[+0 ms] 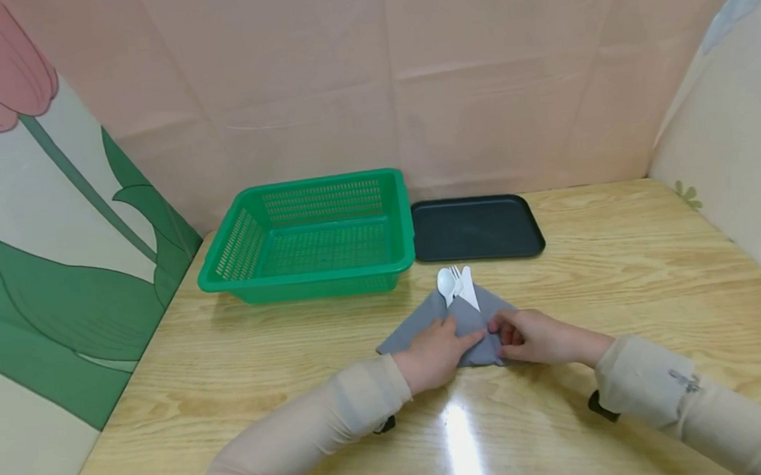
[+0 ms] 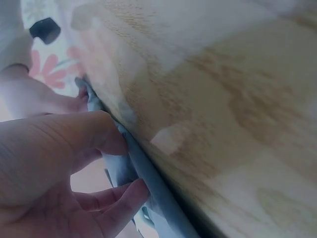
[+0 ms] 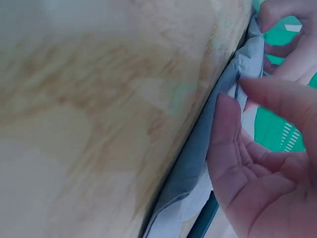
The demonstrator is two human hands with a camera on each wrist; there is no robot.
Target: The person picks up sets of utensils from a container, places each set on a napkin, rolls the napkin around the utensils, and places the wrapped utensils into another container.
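Note:
A grey cloth napkin (image 1: 469,325), folded to a point, lies on the table around a white spoon (image 1: 446,283), a white fork (image 1: 456,276) and a white knife (image 1: 468,287), whose upper ends stick out at the top. My left hand (image 1: 432,353) rests across the lower left of the napkin, fingers spread and pressing on the fold. At the right side, my right hand (image 1: 535,335) has its fingers curled, with thumb and fingertips at the cloth's edge. In the right wrist view, a fold of the napkin (image 3: 198,153) lies between those fingertips.
Behind and left stands a green plastic basket (image 1: 320,276) with slotted walls. A black tray (image 1: 478,228) lies beside it, just beyond the cutlery tips. A pink cloth backdrop (image 1: 478,115) closes off the table's (image 1: 631,266) far edge, with printed flower panels at both sides.

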